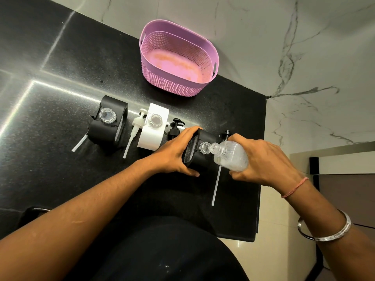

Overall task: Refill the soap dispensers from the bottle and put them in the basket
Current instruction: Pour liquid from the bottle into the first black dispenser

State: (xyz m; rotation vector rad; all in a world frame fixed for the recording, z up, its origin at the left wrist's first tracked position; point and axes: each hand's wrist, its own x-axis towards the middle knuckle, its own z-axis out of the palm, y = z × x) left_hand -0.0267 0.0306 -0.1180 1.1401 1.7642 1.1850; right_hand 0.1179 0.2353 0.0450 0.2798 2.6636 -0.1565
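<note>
From my remote seat, the black counter fills most of the view, and at about twelve o'clock on it sits the pink basket, with nothing in it, so I judge that no dispenser has been delivered yet. Below it, across the middle, stand three dispensers in a row, all uncapped: a black dispenser at nine o'clock, a white dispenser just right of it, and a second black one at centre, which is the one being filled. My left hand wraps around that dispenser's side, fingers curled over its top edge and thumb along the near face, steadying it. My right hand grips the clear refill bottle, fingers closed around its body, tilting it so the neck meets the dispenser's open mouth. I cannot tell how full any dispenser is; the two open mouths to the left look clear, but the glare makes that uncertain. The smallest pieces lie loose on the counter: a white pump, a black pump, and a third pump's tube at about four o'clock. Still to do, as I read it: finish pouring, refit the three pumps, and load the basket.
</note>
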